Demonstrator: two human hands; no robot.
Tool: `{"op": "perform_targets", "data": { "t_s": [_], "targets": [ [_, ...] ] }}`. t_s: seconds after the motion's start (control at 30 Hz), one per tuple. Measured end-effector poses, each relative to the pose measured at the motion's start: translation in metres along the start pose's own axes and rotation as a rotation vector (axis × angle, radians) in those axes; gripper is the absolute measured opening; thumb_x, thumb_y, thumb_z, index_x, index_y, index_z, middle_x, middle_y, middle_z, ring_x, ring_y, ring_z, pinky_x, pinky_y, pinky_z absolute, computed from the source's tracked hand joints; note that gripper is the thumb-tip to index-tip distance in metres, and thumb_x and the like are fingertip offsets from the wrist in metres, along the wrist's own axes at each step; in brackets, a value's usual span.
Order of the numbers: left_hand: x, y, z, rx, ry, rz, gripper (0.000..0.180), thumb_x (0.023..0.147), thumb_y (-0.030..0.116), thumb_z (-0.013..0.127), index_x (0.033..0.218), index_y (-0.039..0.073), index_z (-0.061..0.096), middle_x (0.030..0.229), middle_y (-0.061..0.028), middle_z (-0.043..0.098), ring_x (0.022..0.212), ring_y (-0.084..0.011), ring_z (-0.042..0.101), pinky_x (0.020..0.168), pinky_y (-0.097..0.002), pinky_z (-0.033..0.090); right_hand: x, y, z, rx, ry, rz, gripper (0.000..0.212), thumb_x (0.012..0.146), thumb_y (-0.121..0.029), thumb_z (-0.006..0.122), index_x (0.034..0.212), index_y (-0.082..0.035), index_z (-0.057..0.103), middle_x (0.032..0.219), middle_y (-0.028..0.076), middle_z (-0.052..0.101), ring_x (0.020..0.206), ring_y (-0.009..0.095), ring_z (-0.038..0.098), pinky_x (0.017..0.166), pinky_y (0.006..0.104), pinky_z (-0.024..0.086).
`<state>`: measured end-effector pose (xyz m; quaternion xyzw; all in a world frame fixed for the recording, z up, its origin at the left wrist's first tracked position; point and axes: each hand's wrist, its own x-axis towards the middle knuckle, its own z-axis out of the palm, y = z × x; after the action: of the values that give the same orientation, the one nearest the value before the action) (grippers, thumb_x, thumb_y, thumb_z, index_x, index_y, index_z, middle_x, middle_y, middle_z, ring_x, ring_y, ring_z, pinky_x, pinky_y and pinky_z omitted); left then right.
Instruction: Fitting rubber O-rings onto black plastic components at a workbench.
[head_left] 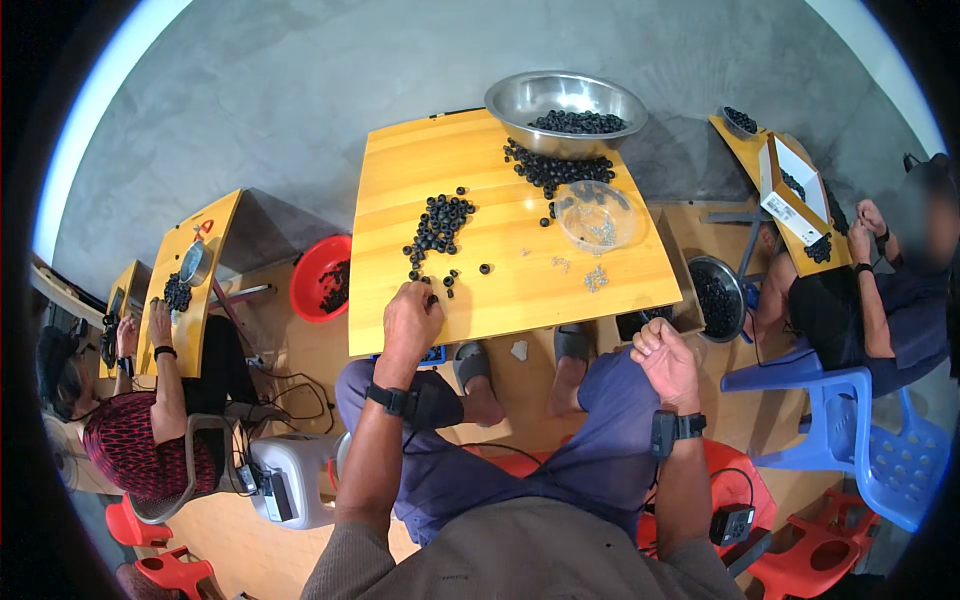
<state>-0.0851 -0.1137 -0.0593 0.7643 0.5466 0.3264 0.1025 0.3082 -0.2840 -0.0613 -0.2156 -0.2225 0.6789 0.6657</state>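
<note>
To my left sits a person in a red-and-black patterned top, with a white plastic jerrycan nearby. To my right I see a blue plastic chair near a red stool. The wall before me is grey.

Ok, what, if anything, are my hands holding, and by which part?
The left hand is at a black bead, grip unclear; the right hand is curled, any hold hidden.

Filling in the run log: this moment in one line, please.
left hand: at a small black part | right hand: curled, off table, contents unclear | steel bowl: black parts inside | clear bowl: small pieces inside
</note>
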Motion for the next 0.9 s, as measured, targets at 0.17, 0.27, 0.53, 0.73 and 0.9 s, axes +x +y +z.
{"op": "perform_targets", "data": {
  "t_s": [0.17,0.27,0.53,0.73,0.9],
  "targets": [
    [-0.004,-0.006,-0.008,0.036,-0.033,0.035,0.017,0.075,0.003,0.071,0.091,-0.002,0.067,0.08,-0.0175,0.066,0.068,-0.0327,0.064,0.065,-0.0414,0.052,-0.001,0.006,0.009,-0.125,0.016,0.015,0.02,0.103,-0.025,0.057,0.099,-0.005,0.058,0.081,0.002,0.052,0.079,0.015,0.051,0.076,0.032,0.043],
    [-0.014,0.006,-0.012,-0.198,-0.089,-0.072,0.014,0.077,0.003,0.071,0.09,-0.001,0.067,0.078,-0.0101,0.065,0.066,-0.0222,0.062,0.062,-0.0353,0.051,-0.002,0.016,0.018,-0.218,0.092,0.02,0.018,0.102,-0.021,0.057,0.1,-0.004,0.06,0.082,0.002,0.054,0.077,0.014,0.052,0.073,0.0313,0.044],
    [-0.065,0.093,-0.047,-0.678,-0.179,-0.069,0.018,0.079,0.0,0.074,0.096,0.002,0.065,0.075,0.0,0.057,0.06,-0.0073,0.051,0.056,-0.0241,0.043,0.002,0.1,0.113,-0.63,-0.023,0.209,0.033,0.1,-0.021,0.065,0.125,-0.001,0.062,0.098,-0.002,0.063,0.082,0.005,0.056,0.072,0.0208,0.047],
    [-0.075,0.127,-0.055,-0.433,-0.133,0.29,0.019,0.078,0.003,0.076,0.095,0.002,0.069,0.077,-0.0081,0.061,0.057,-0.0157,0.056,0.054,-0.0288,0.045,0.007,0.129,0.112,-0.57,-0.048,0.161,0.028,0.101,-0.022,0.063,0.122,-0.003,0.065,0.099,-0.003,0.065,0.083,0.004,0.057,0.07,0.0198,0.045],
    [-0.08,0.125,-0.057,-0.579,-0.299,0.222,0.021,0.081,0.002,0.078,0.101,0.0,0.07,0.083,-0.0066,0.063,0.061,-0.011,0.063,0.053,-0.0275,0.05,-0.004,0.116,0.109,-0.286,-0.04,0.384,0.025,0.102,-0.025,0.062,0.116,-0.006,0.068,0.096,-0.003,0.067,0.085,0.005,0.06,0.07,0.0221,0.046]
  ]
}}
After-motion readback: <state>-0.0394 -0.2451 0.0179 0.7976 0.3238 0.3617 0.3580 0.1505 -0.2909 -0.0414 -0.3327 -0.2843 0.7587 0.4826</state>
